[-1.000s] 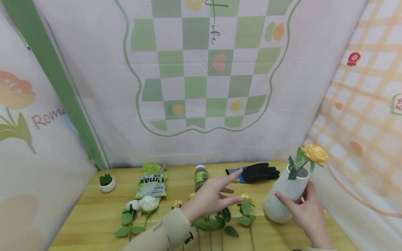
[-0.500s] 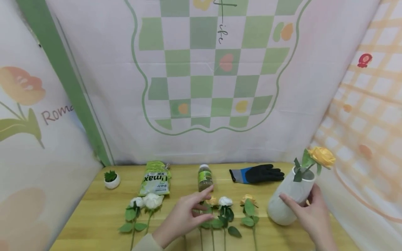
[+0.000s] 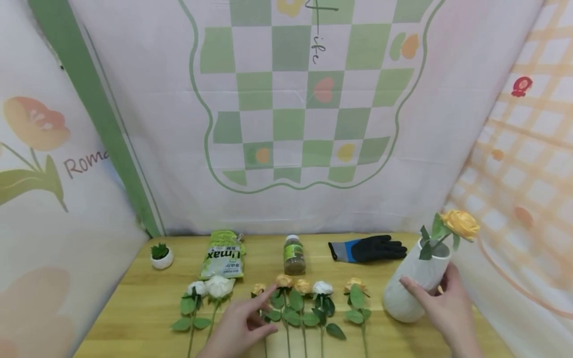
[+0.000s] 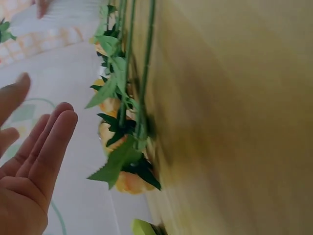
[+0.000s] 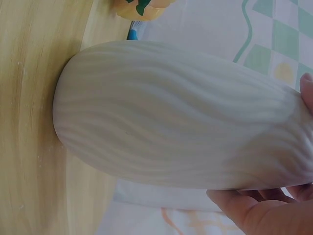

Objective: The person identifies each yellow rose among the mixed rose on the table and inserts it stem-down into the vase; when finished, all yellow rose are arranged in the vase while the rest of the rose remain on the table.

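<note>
My right hand (image 3: 447, 308) grips the upper part of a white vase (image 3: 414, 283), its thumb across the near side. The vase leans to the right, and the right wrist view shows wavy ridges on its wall (image 5: 171, 117). One yellow rose (image 3: 461, 224) with green leaves stands in its mouth. My left hand (image 3: 241, 320) hovers with fingers extended over a row of flowers, holding nothing. Nearest to it are yellow roses (image 3: 284, 281) lying with stems toward me. A white rose (image 3: 322, 288) and another yellow rose (image 3: 355, 286) lie farther right.
Two white roses (image 3: 219, 287) lie to the left of the left hand. Along the back of the wooden table (image 3: 121, 318) are a small potted plant (image 3: 161, 256), a green and white bag (image 3: 224, 254), a bottle (image 3: 293, 256) and a black and blue work glove (image 3: 369, 249).
My left hand has withdrawn from near the vase, moving left and down to the yellow roses. The right hand keeps its hold on the vase. The head view has shifted slightly.
</note>
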`<state>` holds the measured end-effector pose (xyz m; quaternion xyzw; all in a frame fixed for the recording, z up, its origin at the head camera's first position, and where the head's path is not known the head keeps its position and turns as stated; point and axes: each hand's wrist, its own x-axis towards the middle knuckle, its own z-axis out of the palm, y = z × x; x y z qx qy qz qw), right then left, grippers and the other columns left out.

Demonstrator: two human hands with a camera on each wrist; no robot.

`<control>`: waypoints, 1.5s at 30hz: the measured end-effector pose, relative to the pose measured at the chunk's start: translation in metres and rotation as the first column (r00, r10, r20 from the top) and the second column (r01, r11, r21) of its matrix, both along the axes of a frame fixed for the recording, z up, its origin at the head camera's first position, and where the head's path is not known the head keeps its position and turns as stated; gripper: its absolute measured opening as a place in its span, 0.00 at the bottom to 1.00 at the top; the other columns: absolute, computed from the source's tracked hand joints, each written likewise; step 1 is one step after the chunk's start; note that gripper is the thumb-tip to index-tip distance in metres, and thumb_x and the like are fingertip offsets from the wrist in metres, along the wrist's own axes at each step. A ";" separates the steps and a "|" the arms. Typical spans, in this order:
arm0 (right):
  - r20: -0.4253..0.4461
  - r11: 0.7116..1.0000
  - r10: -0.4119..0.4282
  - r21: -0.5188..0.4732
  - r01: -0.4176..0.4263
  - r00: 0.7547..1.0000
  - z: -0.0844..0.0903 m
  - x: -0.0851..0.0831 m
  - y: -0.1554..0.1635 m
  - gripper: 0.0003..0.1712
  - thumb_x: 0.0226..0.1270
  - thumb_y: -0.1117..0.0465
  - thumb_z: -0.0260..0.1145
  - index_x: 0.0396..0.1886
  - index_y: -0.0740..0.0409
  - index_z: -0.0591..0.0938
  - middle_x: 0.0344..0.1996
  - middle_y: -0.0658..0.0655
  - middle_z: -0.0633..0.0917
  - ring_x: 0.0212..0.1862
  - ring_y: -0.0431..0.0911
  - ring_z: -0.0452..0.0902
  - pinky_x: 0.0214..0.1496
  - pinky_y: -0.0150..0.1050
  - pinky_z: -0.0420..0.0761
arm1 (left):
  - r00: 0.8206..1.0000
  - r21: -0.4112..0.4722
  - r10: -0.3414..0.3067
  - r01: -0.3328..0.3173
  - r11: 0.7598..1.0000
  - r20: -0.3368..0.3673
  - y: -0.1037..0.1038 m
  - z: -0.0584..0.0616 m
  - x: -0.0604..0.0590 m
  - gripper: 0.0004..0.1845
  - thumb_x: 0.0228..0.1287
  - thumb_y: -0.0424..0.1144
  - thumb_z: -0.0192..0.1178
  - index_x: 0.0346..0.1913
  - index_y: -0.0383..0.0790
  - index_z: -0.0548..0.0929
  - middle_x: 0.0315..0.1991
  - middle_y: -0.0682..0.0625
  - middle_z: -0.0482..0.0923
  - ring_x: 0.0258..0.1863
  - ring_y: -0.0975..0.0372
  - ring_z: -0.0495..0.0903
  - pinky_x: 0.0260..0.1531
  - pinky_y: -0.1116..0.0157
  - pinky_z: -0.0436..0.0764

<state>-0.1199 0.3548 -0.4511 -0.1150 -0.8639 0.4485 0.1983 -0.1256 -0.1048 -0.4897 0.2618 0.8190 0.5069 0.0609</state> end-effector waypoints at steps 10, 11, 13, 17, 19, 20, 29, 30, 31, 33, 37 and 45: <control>0.017 1.000 -0.003 0.003 0.003 1.000 0.001 0.001 0.000 0.58 0.66 0.44 0.82 0.84 0.61 0.59 0.73 0.72 0.72 0.72 0.66 0.69 0.58 0.19 0.73 | 1.000 -0.109 -0.001 -0.003 0.994 -0.029 -0.006 -0.013 -0.002 0.41 0.66 0.41 0.78 0.80 0.49 0.74 0.40 0.56 0.89 0.28 0.74 0.84 0.31 0.72 0.86; 0.019 1.000 -0.004 0.006 0.004 1.000 0.001 0.001 0.000 0.58 0.66 0.44 0.82 0.84 0.61 0.59 0.73 0.71 0.72 0.72 0.66 0.70 0.58 0.20 0.74 | 1.000 -0.111 0.000 -0.003 0.994 -0.024 -0.007 -0.015 -0.002 0.41 0.66 0.41 0.78 0.80 0.49 0.74 0.41 0.55 0.89 0.28 0.73 0.84 0.31 0.72 0.86; 0.022 1.000 -0.005 0.004 0.004 1.000 0.001 0.000 -0.001 0.58 0.66 0.44 0.82 0.84 0.61 0.59 0.73 0.72 0.72 0.72 0.66 0.70 0.63 0.27 0.77 | 1.000 -0.119 0.000 -0.001 0.993 -0.004 -0.007 -0.018 -0.003 0.41 0.65 0.40 0.79 0.80 0.48 0.74 0.41 0.55 0.89 0.29 0.73 0.85 0.31 0.72 0.86; 0.036 1.000 -0.010 0.002 0.010 0.999 0.001 0.000 0.000 0.59 0.66 0.43 0.81 0.84 0.60 0.58 0.73 0.72 0.71 0.72 0.66 0.69 0.69 0.47 0.79 | 0.999 -0.169 -0.007 0.015 0.985 0.051 -0.008 -0.023 -0.007 0.40 0.64 0.40 0.79 0.79 0.47 0.76 0.38 0.60 0.87 0.29 0.73 0.84 0.32 0.70 0.86; 0.032 1.000 -0.006 -0.002 0.006 0.999 0.001 0.000 0.000 0.59 0.66 0.43 0.81 0.84 0.60 0.58 0.73 0.72 0.71 0.72 0.66 0.69 0.67 0.36 0.80 | 0.997 -0.188 -0.013 0.028 0.982 0.079 -0.008 -0.026 -0.009 0.40 0.64 0.40 0.79 0.78 0.47 0.76 0.36 0.63 0.86 0.29 0.72 0.84 0.32 0.70 0.86; 0.031 1.000 -0.005 -0.001 0.005 1.000 0.001 0.000 0.000 0.59 0.66 0.43 0.81 0.84 0.60 0.58 0.73 0.71 0.72 0.72 0.66 0.69 0.62 0.27 0.78 | 0.996 -0.195 -0.015 0.033 0.980 0.090 -0.008 -0.027 -0.009 0.40 0.64 0.39 0.79 0.78 0.47 0.77 0.35 0.64 0.85 0.29 0.72 0.83 0.31 0.69 0.86; 0.026 1.000 0.008 0.005 -0.009 1.000 0.001 0.000 0.001 0.59 0.66 0.43 0.81 0.84 0.61 0.58 0.73 0.72 0.72 0.72 0.66 0.69 0.49 0.13 0.69 | 0.991 -0.185 -0.014 0.039 0.982 0.136 -0.008 -0.030 -0.012 0.39 0.63 0.35 0.79 0.77 0.45 0.78 0.29 0.63 0.84 0.28 0.70 0.83 0.31 0.69 0.85; 0.028 1.000 0.009 0.006 -0.009 1.000 0.001 0.000 0.002 0.59 0.66 0.43 0.81 0.84 0.61 0.58 0.73 0.72 0.72 0.72 0.66 0.69 0.49 0.13 0.68 | 0.989 -0.184 -0.011 0.038 0.982 0.145 -0.008 -0.031 -0.012 0.39 0.62 0.34 0.79 0.76 0.44 0.78 0.29 0.63 0.84 0.28 0.70 0.83 0.31 0.69 0.85; 0.030 1.000 0.010 0.007 -0.010 0.999 0.000 0.000 0.002 0.60 0.66 0.42 0.81 0.84 0.61 0.58 0.73 0.72 0.72 0.72 0.66 0.69 0.49 0.13 0.69 | 0.988 -0.183 -0.010 0.039 0.982 0.155 -0.009 -0.031 -0.012 0.38 0.62 0.33 0.79 0.76 0.43 0.79 0.28 0.62 0.84 0.28 0.69 0.83 0.30 0.69 0.85; 0.038 1.000 0.010 0.009 -0.010 0.999 0.000 -0.001 0.003 0.60 0.66 0.42 0.81 0.85 0.61 0.57 0.73 0.72 0.71 0.72 0.66 0.69 0.49 0.13 0.69 | 0.985 -0.185 -0.003 0.036 0.982 0.173 -0.009 -0.033 -0.012 0.37 0.61 0.32 0.79 0.74 0.41 0.80 0.27 0.61 0.84 0.27 0.68 0.83 0.30 0.68 0.85; 0.051 1.000 0.010 0.011 -0.010 0.999 0.000 -0.002 0.004 0.61 0.66 0.41 0.81 0.86 0.60 0.56 0.74 0.72 0.70 0.72 0.66 0.69 0.48 0.14 0.70 | 0.980 -0.192 -0.001 0.040 0.981 0.199 -0.010 -0.036 -0.012 0.33 0.60 0.31 0.78 0.71 0.39 0.83 0.26 0.60 0.84 0.26 0.67 0.83 0.29 0.67 0.85; 0.078 1.000 0.007 0.010 -0.008 0.997 0.002 -0.003 0.004 0.63 0.67 0.40 0.80 0.87 0.60 0.54 0.75 0.74 0.69 0.74 0.67 0.67 0.69 0.68 0.73 | 0.971 -0.216 -0.009 0.062 0.974 0.238 -0.012 -0.037 -0.015 0.21 0.63 0.33 0.76 0.60 0.35 0.90 0.26 0.59 0.85 0.26 0.66 0.83 0.28 0.66 0.83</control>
